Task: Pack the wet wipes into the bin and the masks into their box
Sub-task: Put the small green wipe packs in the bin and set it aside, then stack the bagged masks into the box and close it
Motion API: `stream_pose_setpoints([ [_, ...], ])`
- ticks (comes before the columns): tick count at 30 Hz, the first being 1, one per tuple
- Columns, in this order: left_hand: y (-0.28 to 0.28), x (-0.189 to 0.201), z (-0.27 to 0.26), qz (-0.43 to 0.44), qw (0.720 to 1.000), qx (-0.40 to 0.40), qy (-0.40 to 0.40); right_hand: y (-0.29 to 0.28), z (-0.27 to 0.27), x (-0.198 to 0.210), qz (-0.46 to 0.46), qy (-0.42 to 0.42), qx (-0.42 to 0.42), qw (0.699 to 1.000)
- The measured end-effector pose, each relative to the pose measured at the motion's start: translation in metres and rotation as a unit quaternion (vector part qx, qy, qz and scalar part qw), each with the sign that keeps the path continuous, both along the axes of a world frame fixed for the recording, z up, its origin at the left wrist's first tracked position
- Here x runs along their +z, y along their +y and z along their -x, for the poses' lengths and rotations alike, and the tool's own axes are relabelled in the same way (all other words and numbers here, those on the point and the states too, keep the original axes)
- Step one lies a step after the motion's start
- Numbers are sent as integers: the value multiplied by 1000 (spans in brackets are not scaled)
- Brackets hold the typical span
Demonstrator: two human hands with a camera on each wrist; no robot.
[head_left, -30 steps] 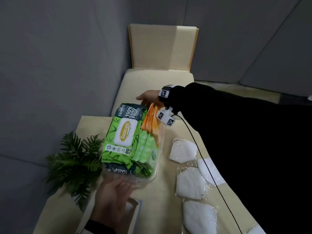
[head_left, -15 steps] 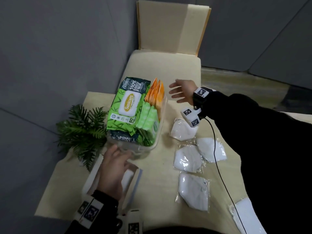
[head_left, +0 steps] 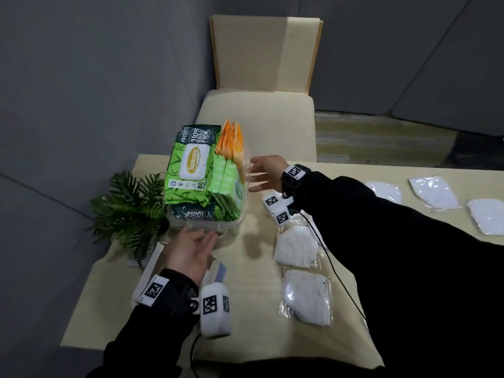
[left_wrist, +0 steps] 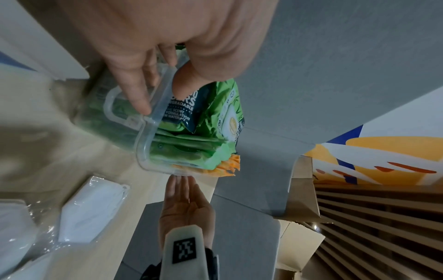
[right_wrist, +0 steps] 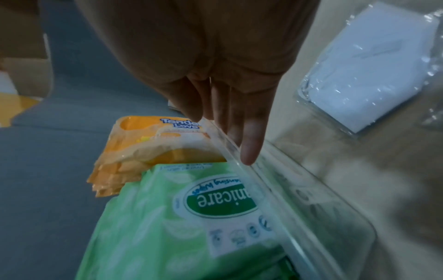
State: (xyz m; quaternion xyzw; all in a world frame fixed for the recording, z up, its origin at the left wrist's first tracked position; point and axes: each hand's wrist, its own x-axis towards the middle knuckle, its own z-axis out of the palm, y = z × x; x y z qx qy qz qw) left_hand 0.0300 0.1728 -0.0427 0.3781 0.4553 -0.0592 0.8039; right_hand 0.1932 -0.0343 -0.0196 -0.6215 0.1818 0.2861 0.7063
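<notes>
A clear plastic bin (head_left: 240,214) stands on the table, holding a large green wipes pack (head_left: 191,170), small green packs (head_left: 229,184) and orange packs (head_left: 231,143). My left hand (head_left: 207,238) touches the bin's near end handle with straight fingers, its thumb (left_wrist: 189,81) over the rim (left_wrist: 141,147). Flat fingers of my right hand (head_left: 253,173) lie along the bin's right rim (right_wrist: 275,189). Bagged white masks (head_left: 296,246) (head_left: 306,296) lie right of the bin. The open white-and-blue mask box (head_left: 218,271) sits mostly hidden under my left wrist.
A small green plant (head_left: 128,211) stands left of the bin at the table's edge. More bagged masks (head_left: 433,192) lie at the far right. A beige chair (head_left: 259,118) is behind the table, and grey wall panels close in on the left.
The bin, held up between both hands a second ago, now rests on the table. My right hand let go and drew away, then came back flat against its right side.
</notes>
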Motion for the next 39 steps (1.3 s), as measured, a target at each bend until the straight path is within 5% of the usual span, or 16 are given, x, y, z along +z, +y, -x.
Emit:
stream_pose_setpoints([
  [3,4,1,3,-42,999,-13,-6,1,-1,3,9,-2,23,1000],
  [6,11,8,12,-216,960,-179,-9,-10,3,-14,28,8,54,998],
  [7,13,8,16,-317,912,-260,5,-17,6,-24,59,9,67,996],
  [10,7,15,29,-549,674,-491,57,-39,26,-51,227,-33,165,959],
  [12,-5,16,34,-543,584,-596,91,-58,45,-71,345,-74,255,900],
  [14,-18,12,35,-556,532,-632,91,-75,66,-92,411,-73,322,850],
  [21,-77,7,29,-569,559,-602,-30,-142,123,-123,429,-100,354,825],
  [25,-121,-1,15,-566,532,-624,-84,-190,144,-123,460,-86,343,815],
  [32,-197,-12,-5,-612,398,-660,-176,-267,174,-121,465,-93,177,863],
  [36,-229,-7,-11,-648,280,-675,-212,-294,174,-120,534,-103,198,815],
  [39,-241,-1,-12,-651,239,-688,-216,-304,174,-125,544,-73,274,790],
])
